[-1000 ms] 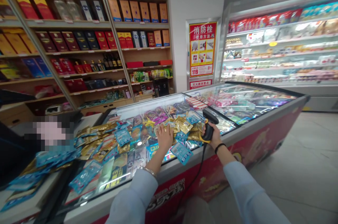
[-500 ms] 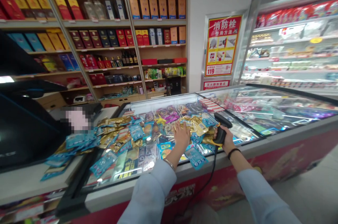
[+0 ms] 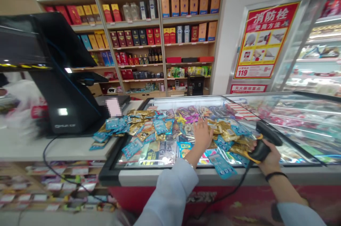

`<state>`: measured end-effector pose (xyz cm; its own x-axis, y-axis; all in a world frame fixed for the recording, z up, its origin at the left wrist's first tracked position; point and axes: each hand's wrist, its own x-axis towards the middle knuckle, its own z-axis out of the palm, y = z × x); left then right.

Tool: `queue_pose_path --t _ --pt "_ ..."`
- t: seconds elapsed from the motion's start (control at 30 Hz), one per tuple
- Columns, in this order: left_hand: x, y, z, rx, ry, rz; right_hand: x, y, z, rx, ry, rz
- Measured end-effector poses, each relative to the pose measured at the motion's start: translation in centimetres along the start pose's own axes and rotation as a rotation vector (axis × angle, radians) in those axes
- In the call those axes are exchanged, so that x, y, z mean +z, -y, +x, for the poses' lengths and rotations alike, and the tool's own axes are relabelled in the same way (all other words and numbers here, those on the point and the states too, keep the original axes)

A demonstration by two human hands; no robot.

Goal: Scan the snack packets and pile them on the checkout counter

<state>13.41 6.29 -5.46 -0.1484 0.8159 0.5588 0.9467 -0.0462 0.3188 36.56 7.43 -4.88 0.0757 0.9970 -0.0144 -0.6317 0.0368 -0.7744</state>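
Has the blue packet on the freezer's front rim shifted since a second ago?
No, not visibly: the blue packet still laps onto the freezer's front rim at about the same spot; the view has turned.

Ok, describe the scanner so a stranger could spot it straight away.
Find the glass-topped chest freezer with the red front. Over its front part, at the right end of the gold and blue packets, the right hand holds the scanner. Unlike those shiny packets, it is black with yellow trim and trails a dark cord.
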Motion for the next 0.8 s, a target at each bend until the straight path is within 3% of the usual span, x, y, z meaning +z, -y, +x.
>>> queue_pose_path --t 0.17,0.33,0.57,0.7,0.8 --pt "-5.3 2.5 1.2 -0.010 -0.138 -0.006 2.5 1.3 -1.5 -0.071 0.049 0.005" --pt "-11.4 8.5 1.4 -0.120 -0.269 0.039 8.4 0.3 -3.7 -0.075 0.187 0.015" --pt "-17.6 20.3 -2.9 -0.383 -0.338 0.222 17.0 -7.3 -6.1 0.129 0.506 0.012" --pt "-19.1 26.7 -5.9 -0.505 -0.299 0.388 21.1 -12.7 -6.6 0.223 0.612 0.022" --pt "-19.6 29.7 -7.1 -0.542 -0.254 0.463 23.6 -16.2 -6.8 0.292 0.661 0.028"
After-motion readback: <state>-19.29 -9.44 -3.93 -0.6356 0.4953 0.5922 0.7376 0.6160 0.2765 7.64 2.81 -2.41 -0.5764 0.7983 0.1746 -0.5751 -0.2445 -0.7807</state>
